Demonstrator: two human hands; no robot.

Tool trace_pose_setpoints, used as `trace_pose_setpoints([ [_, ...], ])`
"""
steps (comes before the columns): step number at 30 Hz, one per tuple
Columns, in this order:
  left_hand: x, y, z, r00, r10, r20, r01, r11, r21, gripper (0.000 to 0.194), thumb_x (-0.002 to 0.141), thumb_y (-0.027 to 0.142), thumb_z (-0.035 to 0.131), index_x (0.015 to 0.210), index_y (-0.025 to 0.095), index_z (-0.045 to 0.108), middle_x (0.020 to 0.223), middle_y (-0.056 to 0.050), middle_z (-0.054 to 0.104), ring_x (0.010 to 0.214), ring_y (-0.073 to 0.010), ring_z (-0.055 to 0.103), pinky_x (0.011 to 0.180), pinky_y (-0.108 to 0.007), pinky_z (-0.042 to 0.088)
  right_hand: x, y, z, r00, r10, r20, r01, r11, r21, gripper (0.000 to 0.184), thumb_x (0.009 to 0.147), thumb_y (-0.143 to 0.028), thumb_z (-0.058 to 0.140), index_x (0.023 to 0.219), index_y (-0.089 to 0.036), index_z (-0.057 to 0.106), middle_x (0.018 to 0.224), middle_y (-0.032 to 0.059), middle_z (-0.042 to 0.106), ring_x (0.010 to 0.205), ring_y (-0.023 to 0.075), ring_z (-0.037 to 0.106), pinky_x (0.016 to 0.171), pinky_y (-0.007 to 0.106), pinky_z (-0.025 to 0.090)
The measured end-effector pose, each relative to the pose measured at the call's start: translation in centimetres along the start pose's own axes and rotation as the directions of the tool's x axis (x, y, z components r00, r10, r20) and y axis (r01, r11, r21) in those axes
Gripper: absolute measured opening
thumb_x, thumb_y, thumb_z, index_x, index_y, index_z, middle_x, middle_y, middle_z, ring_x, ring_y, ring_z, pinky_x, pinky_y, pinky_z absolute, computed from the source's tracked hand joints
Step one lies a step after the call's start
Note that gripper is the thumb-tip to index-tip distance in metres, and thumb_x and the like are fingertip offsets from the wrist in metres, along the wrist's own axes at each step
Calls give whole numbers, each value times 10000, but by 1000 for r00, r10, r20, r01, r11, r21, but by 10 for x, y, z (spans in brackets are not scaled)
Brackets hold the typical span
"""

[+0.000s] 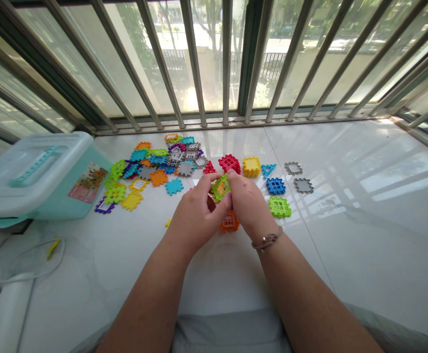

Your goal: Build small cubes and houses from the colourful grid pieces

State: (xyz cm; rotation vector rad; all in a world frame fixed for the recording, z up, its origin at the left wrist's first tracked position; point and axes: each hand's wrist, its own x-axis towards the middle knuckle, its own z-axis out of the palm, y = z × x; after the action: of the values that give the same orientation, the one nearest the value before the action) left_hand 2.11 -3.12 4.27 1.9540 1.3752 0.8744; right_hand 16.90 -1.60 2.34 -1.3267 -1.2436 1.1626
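Observation:
Between my two hands, over the middle of the white tiled surface, is a lime green building tile with a window-like opening. My left hand grips it from the left, thumb in front. From the right, my right hand has its fingers closed on the same piece; the fingers hide its right edge. Just below the hands sits an orange block, partly covered. Beyond them stand a red block and a yellow block. A blue block and a green block lie to the right.
A heap of mixed interlocking tiles spreads at the left. Beside it stands a lidded turquoise storage box. Two grey tiles and a blue triangle lie at the right. Metal window bars close off the back.

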Motion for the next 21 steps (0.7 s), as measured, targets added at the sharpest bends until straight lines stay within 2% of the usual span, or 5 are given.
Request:
trace_pose_setpoints([
  [9, 0, -1, 0, 1000, -5, 9, 5, 1000, 1, 404, 1051, 441, 661, 1387, 217, 658, 777, 48, 676, 635, -145, 627, 684, -288, 464, 0, -2, -1, 1000, 6, -12, -6, 1000, -8, 461, 1082, -577, 463, 741, -269, 435, 677, -26, 471, 669, 173, 432, 603, 320, 338],
  [21, 0, -1, 0, 1000, -4, 0, 4, 1000, 7, 411, 1043, 430, 663, 1392, 211, 664, 807, 32, 701, 659, -155, 642, 694, -294, 469, -1, -2, 0, 1000, 14, -6, -14, 1000, -18, 468, 1074, -596, 450, 747, -262, 481, 688, -19, 491, 676, 176, 451, 612, 319, 344],
])
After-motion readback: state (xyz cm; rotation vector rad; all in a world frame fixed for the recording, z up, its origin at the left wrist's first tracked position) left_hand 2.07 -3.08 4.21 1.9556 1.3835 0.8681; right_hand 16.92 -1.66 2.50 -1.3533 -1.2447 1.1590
